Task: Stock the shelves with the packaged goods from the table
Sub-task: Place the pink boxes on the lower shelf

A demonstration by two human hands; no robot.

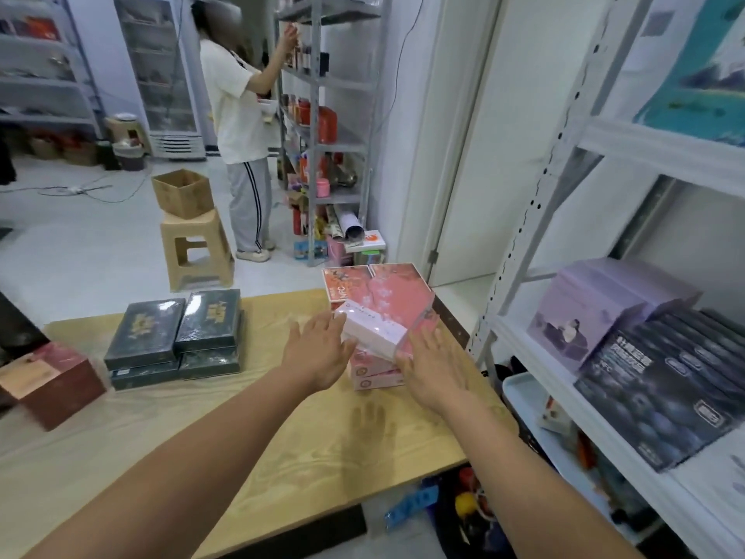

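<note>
A stack of pink flowered boxes (397,300) stands at the right end of the wooden table (250,445). The top pink box (377,328) is tilted up off the stack. My left hand (322,349) lies against its left side with straight fingers. My right hand (433,367) lies against its right side, fingers also straight. Dark green boxes (177,336) are stacked at the table's left middle. A dark red box (56,377) sits at the far left edge.
A white metal shelf unit (580,340) on the right holds lilac boxes (596,308) and dark blue boxes (665,393). Beyond the table, a person (238,115) works at another shelf, beside a plastic stool (197,248) carrying a cardboard carton (183,193).
</note>
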